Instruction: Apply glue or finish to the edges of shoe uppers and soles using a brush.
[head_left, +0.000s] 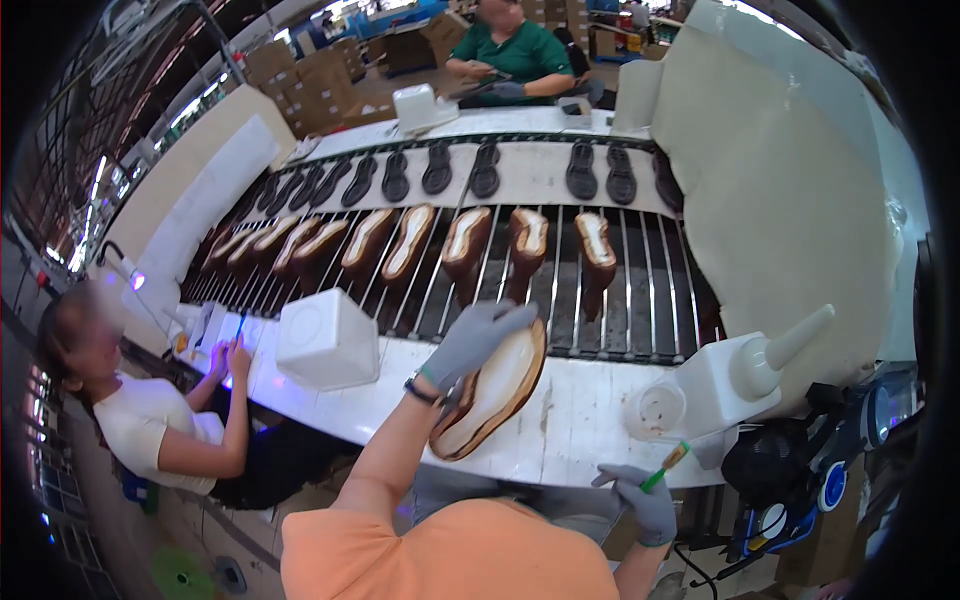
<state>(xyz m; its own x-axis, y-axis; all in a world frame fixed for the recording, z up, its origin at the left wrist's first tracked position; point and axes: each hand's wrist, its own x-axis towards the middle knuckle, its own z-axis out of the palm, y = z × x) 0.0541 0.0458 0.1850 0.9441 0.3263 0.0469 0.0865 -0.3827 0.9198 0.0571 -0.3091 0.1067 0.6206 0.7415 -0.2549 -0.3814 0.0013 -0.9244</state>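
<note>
My left hand, in a grey glove, grips the far end of a brown shoe upper. The upper is held bottom up over the near edge of the white table, its pale underside facing me. In my gloved right hand, a small brush with a green handle points up and to the right, its bristles beyond the table's near edge and apart from the shoe. Close to the brush are a round translucent tub and a white bottle with a long spout.
Beyond the table, a roller conveyor carries several brown shoe uppers, bottoms up. Dark soles line the shelf behind them. A white box-like container stands left. One co-worker sits at left, another across.
</note>
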